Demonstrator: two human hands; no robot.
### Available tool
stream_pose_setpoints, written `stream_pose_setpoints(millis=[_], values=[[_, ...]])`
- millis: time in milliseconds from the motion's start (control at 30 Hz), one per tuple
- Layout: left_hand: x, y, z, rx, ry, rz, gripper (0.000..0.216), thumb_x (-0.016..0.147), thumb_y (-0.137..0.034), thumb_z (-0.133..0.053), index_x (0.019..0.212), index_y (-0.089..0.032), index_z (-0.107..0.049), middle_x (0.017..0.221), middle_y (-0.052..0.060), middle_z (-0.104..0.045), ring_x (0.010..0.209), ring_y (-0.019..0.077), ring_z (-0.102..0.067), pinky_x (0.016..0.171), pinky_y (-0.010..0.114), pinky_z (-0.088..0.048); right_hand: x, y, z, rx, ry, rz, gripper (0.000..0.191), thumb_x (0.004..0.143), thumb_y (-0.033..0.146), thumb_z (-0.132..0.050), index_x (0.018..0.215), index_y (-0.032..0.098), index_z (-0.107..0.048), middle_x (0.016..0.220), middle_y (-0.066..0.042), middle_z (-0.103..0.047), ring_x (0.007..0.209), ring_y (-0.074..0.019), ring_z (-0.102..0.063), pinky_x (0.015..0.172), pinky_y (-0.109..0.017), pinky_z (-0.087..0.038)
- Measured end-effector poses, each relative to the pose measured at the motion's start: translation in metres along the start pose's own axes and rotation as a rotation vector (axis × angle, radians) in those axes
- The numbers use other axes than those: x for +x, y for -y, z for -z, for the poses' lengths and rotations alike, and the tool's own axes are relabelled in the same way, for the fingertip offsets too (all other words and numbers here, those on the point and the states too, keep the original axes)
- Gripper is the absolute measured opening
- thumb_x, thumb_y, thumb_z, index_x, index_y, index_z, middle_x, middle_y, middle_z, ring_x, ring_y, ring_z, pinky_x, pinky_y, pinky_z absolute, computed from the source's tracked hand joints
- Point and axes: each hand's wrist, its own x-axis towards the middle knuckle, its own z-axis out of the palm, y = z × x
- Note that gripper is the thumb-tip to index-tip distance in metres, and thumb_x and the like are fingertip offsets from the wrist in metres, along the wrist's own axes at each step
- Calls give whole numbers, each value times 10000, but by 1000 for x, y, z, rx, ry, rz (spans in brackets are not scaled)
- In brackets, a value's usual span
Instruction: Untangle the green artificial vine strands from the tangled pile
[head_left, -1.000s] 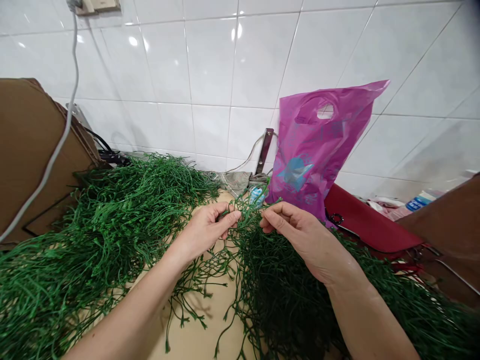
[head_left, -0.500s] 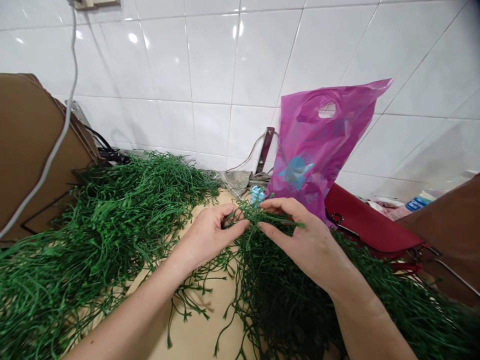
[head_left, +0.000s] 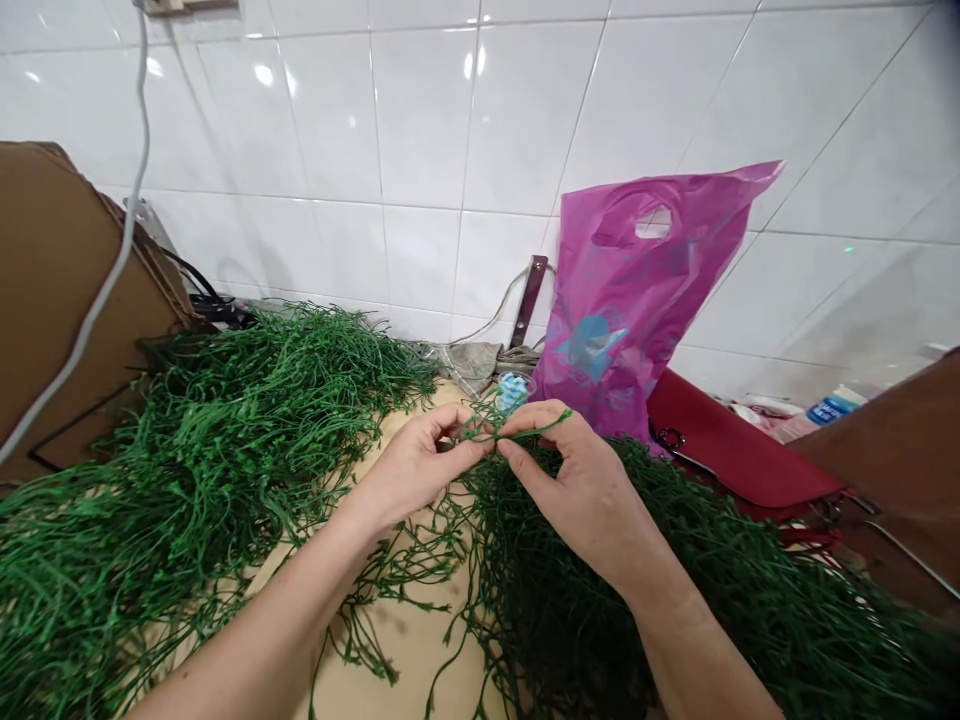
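Note:
Between my two hands, at the middle of the view, are thin green artificial plant stems with small branched tips. My left hand is closed, pinching a tangle of them between thumb and fingers. My right hand pinches a stem right beside the left fingertips, its end sticking out to the right over the fingers. Below and to the right lies a dark pile of the same green stems. A second, brighter green pile spreads across the left side.
A purple plastic bag leans on the white tiled wall. Behind my hands stands a small cup with blue-and-white contents. A red bag lies at right, a cardboard box with a white cable at left.
My right hand has moved left and its thumb and fingers have closed on a stem next to my left hand. The held stem now tilts upward to the right.

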Motion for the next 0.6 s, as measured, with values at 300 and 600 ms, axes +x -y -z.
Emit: stream_pose_setpoints(millis=[300, 600], values=[[-1, -1, -3, -120, 39, 118, 298, 870, -433, -639, 775, -151, -637, 679, -42, -502, 660, 108, -410, 647, 226, -351, -2, 2, -3, -29, -9, -50, 54, 887, 212, -585, 906, 230, -632, 895, -30, -710, 905, -209, -657, 839, -327, -493], [0, 1, -2, -302, -53, 248, 305, 712, -431, -812, 769, -150, -710, 706, -38, -582, 642, 87, -418, 611, 208, -312, 1, 1, 0, 136, 50, 51, 116, 890, 131, -611, 925, 225, -669, 911, 8, -703, 872, -146, -643, 833, -260, -476]])
